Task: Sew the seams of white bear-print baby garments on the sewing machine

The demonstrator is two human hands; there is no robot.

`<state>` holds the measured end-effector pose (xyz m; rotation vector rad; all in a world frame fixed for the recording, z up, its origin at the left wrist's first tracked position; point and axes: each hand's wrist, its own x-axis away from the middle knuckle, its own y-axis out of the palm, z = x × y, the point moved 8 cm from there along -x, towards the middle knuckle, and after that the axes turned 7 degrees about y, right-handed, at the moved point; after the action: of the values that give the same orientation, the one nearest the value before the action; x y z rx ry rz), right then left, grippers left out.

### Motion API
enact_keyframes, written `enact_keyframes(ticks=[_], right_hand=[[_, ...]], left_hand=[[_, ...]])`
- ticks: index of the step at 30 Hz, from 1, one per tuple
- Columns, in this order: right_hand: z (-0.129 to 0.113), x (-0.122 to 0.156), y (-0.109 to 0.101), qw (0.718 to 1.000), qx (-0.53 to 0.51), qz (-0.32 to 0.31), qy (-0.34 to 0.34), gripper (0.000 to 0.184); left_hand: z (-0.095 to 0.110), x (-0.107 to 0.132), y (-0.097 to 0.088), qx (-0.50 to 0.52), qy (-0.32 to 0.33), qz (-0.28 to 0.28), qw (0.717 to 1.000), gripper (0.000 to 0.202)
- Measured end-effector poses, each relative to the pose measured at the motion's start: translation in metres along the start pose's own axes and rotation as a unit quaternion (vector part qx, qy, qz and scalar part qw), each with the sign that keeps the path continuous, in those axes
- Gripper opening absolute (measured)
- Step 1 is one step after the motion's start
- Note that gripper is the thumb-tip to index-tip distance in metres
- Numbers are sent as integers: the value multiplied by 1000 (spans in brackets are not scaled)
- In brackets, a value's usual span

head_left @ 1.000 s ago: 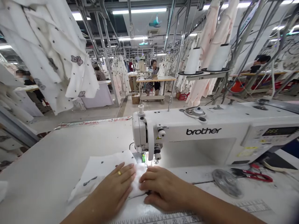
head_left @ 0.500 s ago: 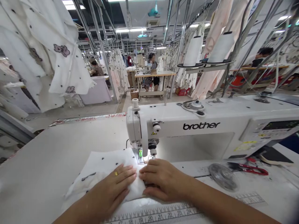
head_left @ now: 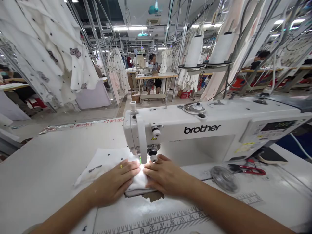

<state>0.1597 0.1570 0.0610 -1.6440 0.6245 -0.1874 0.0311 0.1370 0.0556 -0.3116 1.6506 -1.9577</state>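
A white fabric piece point(head_left: 106, 156) with small dark motifs lies on the machine bed, its far part under the needle area of a white Brother sewing machine point(head_left: 170, 131). My left hand point(head_left: 118, 179), with a yellow ring, rests flat on the fabric left of the needle, fingers stretched out. Just right of the needle, my right hand point(head_left: 167, 175) presses on the fabric with its fingers extended and close together. Both sets of fingertips are near the lit presser foot, which the machine head partly hides. Below the hands shows a dark, jagged-edged brown patch point(head_left: 154, 196).
Red-handled snips point(head_left: 251, 169) and a clear round disc point(head_left: 224, 179) lie right of my right forearm. A printed ruler scale point(head_left: 168, 223) runs along the near table. Thread cones point(head_left: 194, 52) stand behind the machine; patterned garments point(head_left: 58, 48) hang at left. A person point(head_left: 153, 65) sits farther back.
Both hands and the fabric have moved forward toward the needle. The brown patch and dark edge nearer me have come into view. The camera view has shifted slightly.
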Motion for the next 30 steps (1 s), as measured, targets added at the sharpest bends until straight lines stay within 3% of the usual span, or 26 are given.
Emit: enact_keyframes(ticks=[30], right_hand=[[21, 2, 0, 999, 3, 10, 51, 42]], left_hand=[[-14, -4, 0, -36, 1, -5, 999, 47]])
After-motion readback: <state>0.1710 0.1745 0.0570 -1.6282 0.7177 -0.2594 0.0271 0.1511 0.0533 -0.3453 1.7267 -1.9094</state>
